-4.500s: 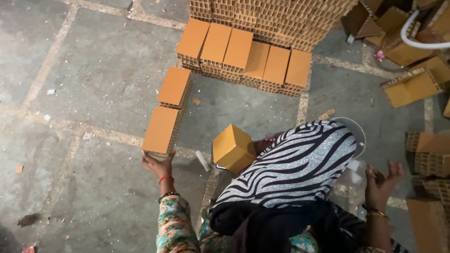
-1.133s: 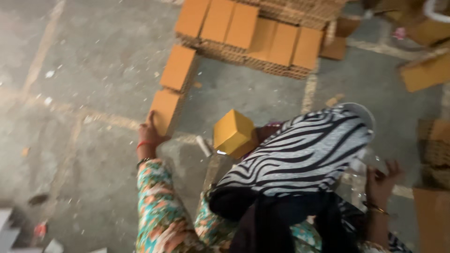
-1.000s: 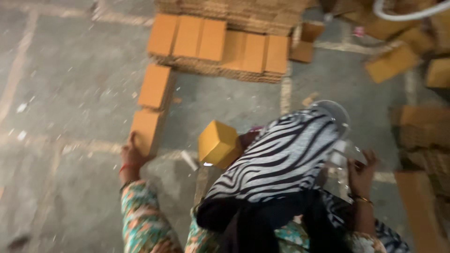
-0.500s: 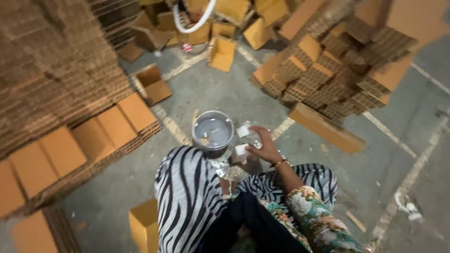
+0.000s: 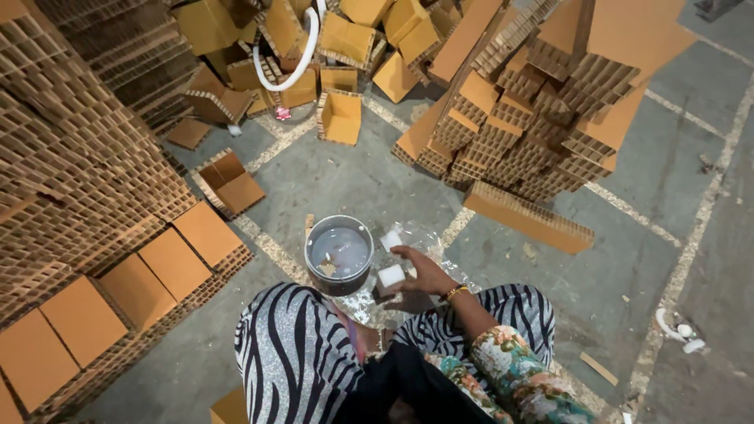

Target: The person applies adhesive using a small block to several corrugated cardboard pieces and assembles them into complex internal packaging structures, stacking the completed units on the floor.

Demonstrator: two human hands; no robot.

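The fingers (image 5: 402,253) of the right hand (image 5: 424,273) are spread loosely over a small white block (image 5: 390,276), touching its top rather than clenching it; whether they truly grip it I cannot tell. A second white block (image 5: 390,239) lies just beyond the fingertips. Both sit on the concrete floor (image 5: 652,180) beside a round metal bucket (image 5: 338,254) with pale liquid in it, just to the left of the hand. A gold bangle (image 5: 455,292) rings the wrist above a floral sleeve (image 5: 518,373). The left hand is out of sight. Honeycomb cardboard blocks (image 5: 526,110) are heaped past the bucket, and flat-topped stacks (image 5: 141,275) line the floor's left edge.
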